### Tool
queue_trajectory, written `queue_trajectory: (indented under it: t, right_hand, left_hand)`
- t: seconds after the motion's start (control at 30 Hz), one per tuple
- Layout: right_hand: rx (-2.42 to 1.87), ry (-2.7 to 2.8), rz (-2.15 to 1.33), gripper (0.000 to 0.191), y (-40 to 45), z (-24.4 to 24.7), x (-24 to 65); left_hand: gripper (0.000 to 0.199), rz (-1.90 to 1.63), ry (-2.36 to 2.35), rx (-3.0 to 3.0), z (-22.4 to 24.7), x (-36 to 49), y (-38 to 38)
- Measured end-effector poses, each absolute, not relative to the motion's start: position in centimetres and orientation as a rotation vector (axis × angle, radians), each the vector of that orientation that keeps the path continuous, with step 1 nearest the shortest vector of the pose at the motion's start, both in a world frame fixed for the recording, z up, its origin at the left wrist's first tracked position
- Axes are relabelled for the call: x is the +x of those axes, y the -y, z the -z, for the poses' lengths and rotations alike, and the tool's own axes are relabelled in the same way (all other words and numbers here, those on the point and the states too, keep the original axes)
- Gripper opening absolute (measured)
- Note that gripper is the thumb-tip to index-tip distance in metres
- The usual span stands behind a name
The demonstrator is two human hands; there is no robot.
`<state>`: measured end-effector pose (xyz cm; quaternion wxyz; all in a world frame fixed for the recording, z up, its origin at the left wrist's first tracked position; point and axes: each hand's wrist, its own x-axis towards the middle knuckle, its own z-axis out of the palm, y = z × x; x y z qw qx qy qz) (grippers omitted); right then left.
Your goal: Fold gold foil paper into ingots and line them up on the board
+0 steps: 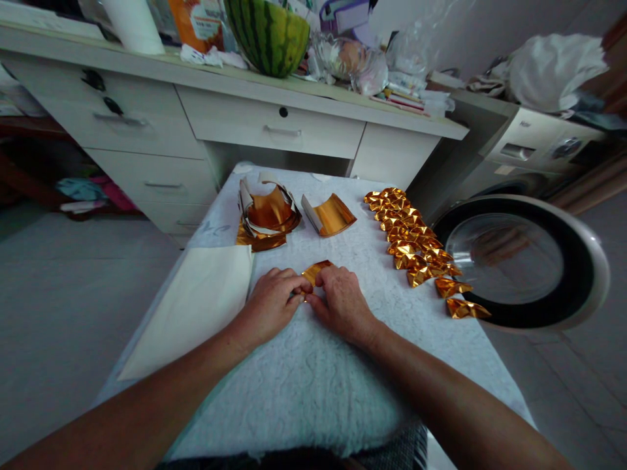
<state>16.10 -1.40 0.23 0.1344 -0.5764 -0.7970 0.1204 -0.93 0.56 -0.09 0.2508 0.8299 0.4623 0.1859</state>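
A small piece of gold foil paper (316,271) is held between my two hands over the cloth-covered table (313,378). My left hand (277,297) pinches its left side, and my right hand (343,300) grips its right side; the fingertips nearly meet. Beyond them lies a single curved gold sheet (334,214) with a pale edge. A curled stack of gold sheets (268,212) rests to its left. Rows of folded gold foil pieces (411,235) run down the table's right side.
White paper (196,307) lies flat at the table's left. Behind stands a drawer counter (274,124) with a cut watermelon (269,36), plastic bags and a white roll (132,26). An open washing machine door (578,267) is close to the table's right edge.
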Motion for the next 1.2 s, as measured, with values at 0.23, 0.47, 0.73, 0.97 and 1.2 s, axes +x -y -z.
queue_trajectory:
  t: [0.23, 0.47, 0.73, 0.97, 1.2]
  right_hand:
    - [-1.697, 2.302, -0.288, 0.026, 1.8, -0.4, 16.1]
    - [-1.698, 2.325, -0.202, 0.049, 2.1, -0.4, 16.9]
    - [-1.633, 2.394, -0.215, 0.06, 2.1, -0.2, 18.0]
    - [-1.587, 2.412, -0.293, 0.068, 2.1, -0.7, 18.9]
    - [-1.594, 2.136, -0.206, 0.039, 0.5, 0.0, 19.7]
  left_hand:
    - [0.02, -0.479, -1.283, 2.261, -0.1, -0.8, -0.5]
    - [0.023, -0.485, -1.275, 2.271, 0.1, -0.7, -0.5]
    - [0.021, -0.5, -1.277, 2.262, 0.6, -1.0, -0.6]
    - [0.022, -0.492, -1.281, 2.256, 0.4, -0.9, -0.5]
    - [0.025, -0.492, -1.281, 2.263, 0.1, -0.9, -0.4]
